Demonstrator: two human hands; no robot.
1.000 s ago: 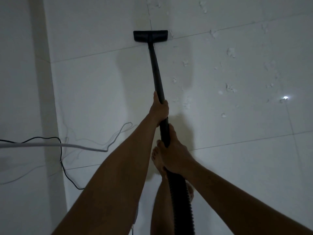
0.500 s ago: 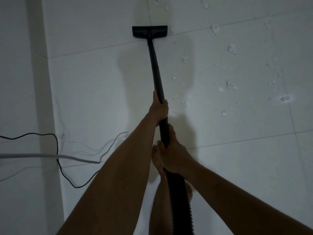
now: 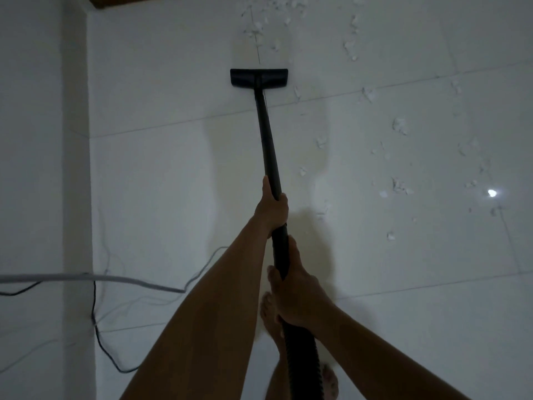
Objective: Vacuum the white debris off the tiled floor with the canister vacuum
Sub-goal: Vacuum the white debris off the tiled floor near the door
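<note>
White debris (image 3: 400,126), ragged flecks and crumpled scraps, is lying scattered over the glossy, pale tiled floor (image 3: 161,183). Most of it is spreading to the right of a matte black, flat rectangular floor nozzle (image 3: 259,78), with a denser cluster just beyond the nozzle's front edge along a thin grout line. The nozzle is sitting flat on the tiles at the end of a slim, smooth black wand (image 3: 268,140), which is slanting back toward the person.

The left hand (image 3: 272,207) is gripping the wand partway down, its fingers (image 3: 284,199) wrapping tightly round the tube and the thumb lying along it. Lower down, the right hand (image 3: 294,293) is clamping the thicker end of the wand, fingers (image 3: 272,274) curling round it from beneath, just above where a ribbed, flexible black hose (image 3: 302,356) is running off the bottom of the view. None of the debris is touching either hand; the nearest scraps are lying on the floor beside the wand's right side, apart from the fingers.

A bare foot (image 3: 269,316) is showing under the right hand. At left, a thick grey cable (image 3: 86,277) and a thin black cord (image 3: 96,327) are trailing across the floor beside a plain white wall (image 3: 43,168). A bright glint of light (image 3: 491,193) is reflecting off the tiles at right, and a strip of brown wooden edge (image 3: 115,0) is showing at the top.
</note>
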